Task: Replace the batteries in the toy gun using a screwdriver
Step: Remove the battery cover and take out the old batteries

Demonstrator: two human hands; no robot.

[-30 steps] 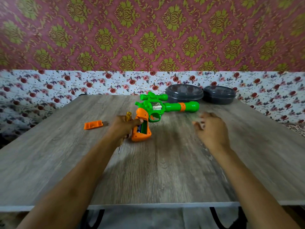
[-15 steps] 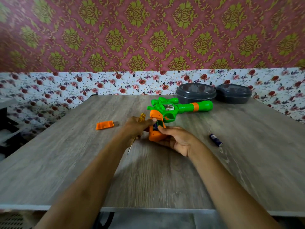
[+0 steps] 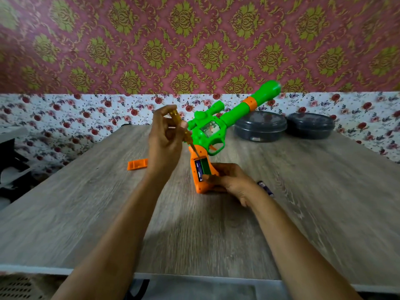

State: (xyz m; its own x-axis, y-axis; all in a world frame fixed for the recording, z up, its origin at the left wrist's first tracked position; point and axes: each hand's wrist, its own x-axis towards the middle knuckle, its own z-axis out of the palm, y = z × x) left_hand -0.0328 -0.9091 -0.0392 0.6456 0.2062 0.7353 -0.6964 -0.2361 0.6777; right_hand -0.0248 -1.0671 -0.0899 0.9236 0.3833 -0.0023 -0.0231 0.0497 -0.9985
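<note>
The green and orange toy gun (image 3: 218, 124) stands tilted on its orange grip, barrel pointing up and to the right. My right hand (image 3: 229, 180) grips the orange handle at the table. The battery compartment (image 3: 202, 168) in the grip is open, with one dark battery in its left slot. My left hand (image 3: 165, 137) holds the yellow-handled screwdriver (image 3: 184, 133), tip down at the top of the compartment. The orange battery cover (image 3: 137, 164) lies on the table to the left. A loose dark battery (image 3: 265, 187) lies just right of my right wrist.
The wooden table (image 3: 86, 213) ends at a white front edge near me. Two dark round lidded containers (image 3: 260, 126) (image 3: 310, 125) sit at the back right against the flowered wall. A dark object stands off the table at the far left.
The gun has been raised from lying flat to standing on its grip, barrel up. My left hand lifted the screwdriver and pointed its tip into the compartment. My right hand stayed on the handle.
</note>
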